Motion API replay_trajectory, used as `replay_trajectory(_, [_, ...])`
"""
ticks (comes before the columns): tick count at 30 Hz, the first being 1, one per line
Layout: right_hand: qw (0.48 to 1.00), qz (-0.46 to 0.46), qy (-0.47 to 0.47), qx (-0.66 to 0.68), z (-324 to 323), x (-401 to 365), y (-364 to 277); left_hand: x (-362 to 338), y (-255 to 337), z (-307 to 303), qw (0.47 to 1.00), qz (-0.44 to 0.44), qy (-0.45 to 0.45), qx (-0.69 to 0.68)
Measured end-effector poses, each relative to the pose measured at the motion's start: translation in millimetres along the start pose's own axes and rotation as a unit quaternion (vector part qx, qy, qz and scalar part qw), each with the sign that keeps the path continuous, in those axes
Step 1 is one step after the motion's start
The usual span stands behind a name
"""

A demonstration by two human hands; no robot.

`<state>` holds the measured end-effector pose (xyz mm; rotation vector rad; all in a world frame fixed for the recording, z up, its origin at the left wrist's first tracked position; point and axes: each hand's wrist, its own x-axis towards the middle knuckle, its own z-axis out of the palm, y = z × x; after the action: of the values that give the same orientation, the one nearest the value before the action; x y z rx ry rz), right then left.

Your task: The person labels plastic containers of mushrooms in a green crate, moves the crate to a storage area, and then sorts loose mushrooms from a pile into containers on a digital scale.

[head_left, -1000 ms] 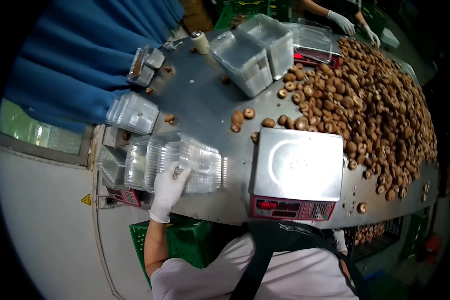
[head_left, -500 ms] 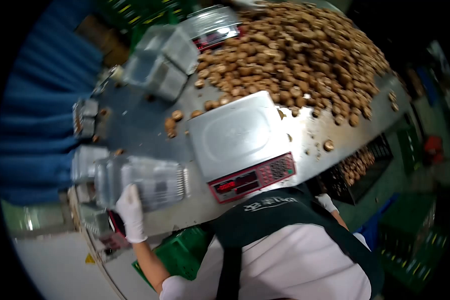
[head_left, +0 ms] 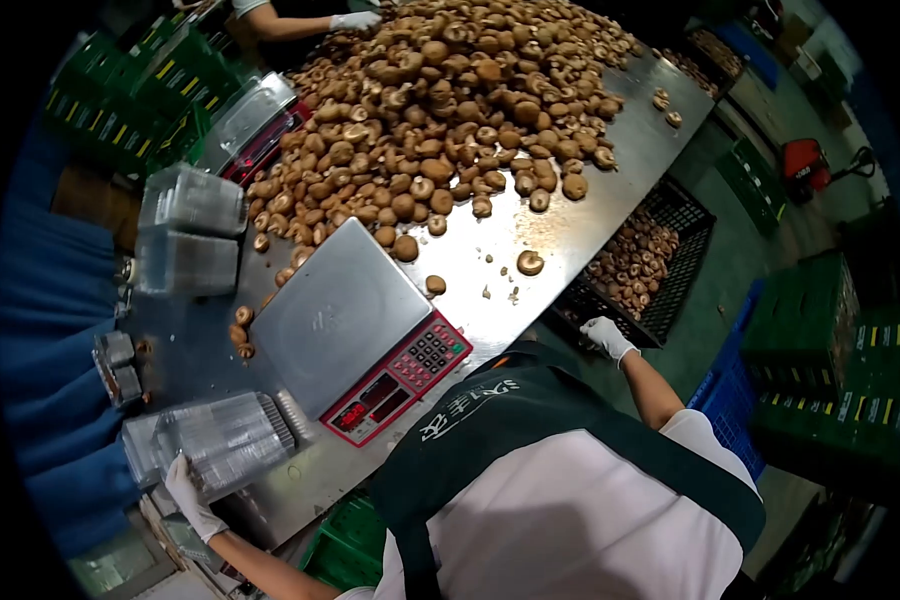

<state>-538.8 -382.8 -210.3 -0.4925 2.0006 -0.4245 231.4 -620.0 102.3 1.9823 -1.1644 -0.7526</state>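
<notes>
My left hand (head_left: pixel 192 500), in a white glove, touches the near edge of a stack of clear plastic trays (head_left: pixel 225 435) at the table's lower left; its fingers are pressed together. My right hand (head_left: pixel 608 338), also gloved, is at the near rim of a black crate (head_left: pixel 692 262) of mushrooms, its fingers curled; whatever it may hold is too small to make out. Between the hands lies a scale with a bare metal plate (head_left: pixel 345 310) and a red keypad panel (head_left: pixel 400 378). A large heap of mushrooms (head_left: pixel 440 110) covers the table's far part.
Another person's gloved hand (head_left: pixel 355 20) is at the heap's far left. More clear containers (head_left: pixel 188 262) and a second scale (head_left: pixel 270 140) stand left of the heap. Green crates (head_left: pixel 800 320) and a blue crate (head_left: pixel 730 385) are at right. A red pallet jack (head_left: pixel 805 165) stands farther off.
The view has turned and shifted right. My right hand has moved out from beside my body to the black crate's rim. My left hand remains at the tray stack.
</notes>
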Motion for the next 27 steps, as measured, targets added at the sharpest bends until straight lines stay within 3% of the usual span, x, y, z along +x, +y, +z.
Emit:
replay_trajectory(1, [0.999,-0.008,0.016,-0.027,-10,-5,-3,8,-7,-7,0.998,-0.045,0.015,-0.044])
replay_trajectory(3, [0.998,-0.014,0.031,-0.051,-25,-6,-3,30,-29,-36,0.996,-0.05,0.016,-0.067])
replay_trajectory(5, [0.979,-0.099,0.084,-0.159,-41,-3,-2,19,-11,-32,0.994,-0.056,0.019,-0.089])
replay_trajectory(6, [0.979,-0.09,0.063,-0.17,-54,-15,-20,-13,28,-16,0.971,0.024,0.208,0.115])
replay_trajectory(7, [0.979,-0.105,0.052,-0.166,-64,-21,-33,-41,60,0,0.866,0.104,0.38,0.309])
replay_trajectory(8, [0.979,-0.12,0.041,-0.162,-73,-22,-42,-58,79,11,0.865,0.105,0.378,0.312])
replay_trajectory(10, [0.97,-0.192,0.057,-0.137,-86,-24,-65,-85,108,39,0.781,0.205,0.513,0.289])
replay_trajectory(11, [0.966,-0.2,0.07,-0.144,-93,-37,-89,-102,124,67,0.799,0.228,0.492,0.262])
replay_trajectory(13, [0.957,-0.232,0.09,-0.153,-95,-44,-123,-90,98,107,0.802,0.42,0.368,0.213])
replay_trajectory(15, [0.948,-0.272,0.096,-0.132,-86,-36,-143,-124,112,186,0.802,0.45,0.253,0.299])
replay_trajectory(16, [0.942,-0.3,0.101,-0.115,-79,-44,-158,-133,104,220,0.868,0.403,0.161,0.242])
replay_trajectory(18, [0.903,-0.361,0.096,-0.213,-69,-56,-185,-148,80,271,0.899,0.337,0.062,0.273])
replay_trajectory(20, [0.86,-0.43,0.061,-0.27,-47,-46,-191,-160,60,297,0.861,0.394,0.021,0.321])
replay_trajectory(22, [0.821,-0.48,0.054,-0.304,-29,-34,-193,-175,67,305,0.874,0.387,0.004,0.295])
replay_trajectory(26, [0.876,-0.454,0.033,-0.158,-25,-14,-214,-196,100,297,0.902,0.273,-0.067,0.326])
replay_trajectory(27, [0.841,-0.506,0.102,-0.164,-25,-9,-218,-202,111,302,0.908,0.276,-0.041,0.313])
